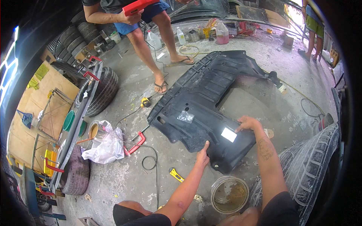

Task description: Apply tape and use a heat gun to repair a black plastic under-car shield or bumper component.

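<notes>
A large black plastic car undertray (203,98) stretches in front of me, its near end between my arms. My left hand (203,155) grips its near left edge, thumb on top and the other fingers hidden beneath. On the inner right edge, my right hand (249,123) is closed around the plastic, next to a white label (229,134). A small clear plastic bag (185,116) lies on the tray's surface. At the far right tip, a cloth-like pale end piece (282,89) shows.
Below my hands stands a round tub (229,194) of murky water, with a yellow utility knife (176,174) to its left. A red clamp (136,143), a white bag (106,145) and a cable lie left. Another person (143,45) stands beyond, holding something red. Plastic-wrapped bumper (305,169) at right.
</notes>
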The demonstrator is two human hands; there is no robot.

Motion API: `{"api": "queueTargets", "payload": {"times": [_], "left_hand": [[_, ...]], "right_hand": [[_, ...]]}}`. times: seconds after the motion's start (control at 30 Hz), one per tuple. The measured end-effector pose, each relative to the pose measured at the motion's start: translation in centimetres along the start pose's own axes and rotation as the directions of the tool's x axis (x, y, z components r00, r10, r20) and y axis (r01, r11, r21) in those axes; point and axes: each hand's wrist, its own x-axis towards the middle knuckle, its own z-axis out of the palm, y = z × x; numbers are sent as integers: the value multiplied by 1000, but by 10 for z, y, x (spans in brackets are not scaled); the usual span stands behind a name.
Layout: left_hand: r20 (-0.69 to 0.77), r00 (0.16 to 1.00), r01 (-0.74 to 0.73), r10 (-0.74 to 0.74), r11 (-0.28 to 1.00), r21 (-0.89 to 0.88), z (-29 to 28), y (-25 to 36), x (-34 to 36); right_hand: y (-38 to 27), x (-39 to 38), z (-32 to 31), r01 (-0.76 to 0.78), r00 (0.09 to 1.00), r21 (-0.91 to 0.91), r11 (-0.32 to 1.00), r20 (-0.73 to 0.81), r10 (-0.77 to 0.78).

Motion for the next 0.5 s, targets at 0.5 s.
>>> {"api": "queueTargets", "payload": {"times": [0.5], "left_hand": [[-30,999,45,-46,999,-9,-6,1,2]], "right_hand": [[31,40,11,-34,993,-22,999,115,36]]}}
